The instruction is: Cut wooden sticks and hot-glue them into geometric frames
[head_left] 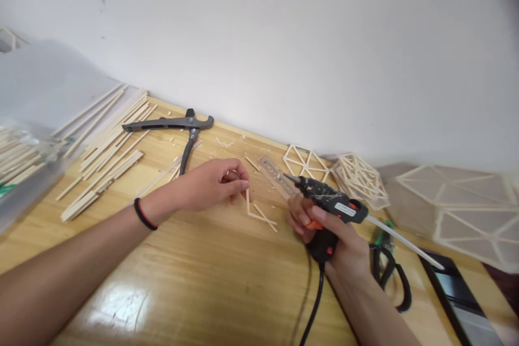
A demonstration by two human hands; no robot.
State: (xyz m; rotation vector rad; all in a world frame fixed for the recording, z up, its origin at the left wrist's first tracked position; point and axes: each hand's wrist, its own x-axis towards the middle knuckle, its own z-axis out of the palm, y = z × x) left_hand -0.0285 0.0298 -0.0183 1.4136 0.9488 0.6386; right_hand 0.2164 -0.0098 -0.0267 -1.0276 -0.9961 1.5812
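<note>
My left hand point(219, 184) pinches the upper end of a short wooden stick point(248, 203). The stick's lower end meets another short stick point(261, 219), forming an angled piece. A loose stick point(265, 217) crosses by that second one; whether they touch I cannot tell. Wrapped round the handle of a black hot glue gun point(332, 203) is my right hand point(324, 227), a finger by the orange trigger. The nozzle points left toward the sticks, apart from them. A long white glue stick point(405, 243) juts from the gun's back, and a black cord hangs below.
A dark cutter tool point(178, 124) lies near the wall beside many long wooden sticks point(109, 130). A clear ruler point(278, 175) and stick-built frames point(306, 162) lie behind the gun. Black-handled scissors point(389, 270) and a phone point(462, 297) are at right.
</note>
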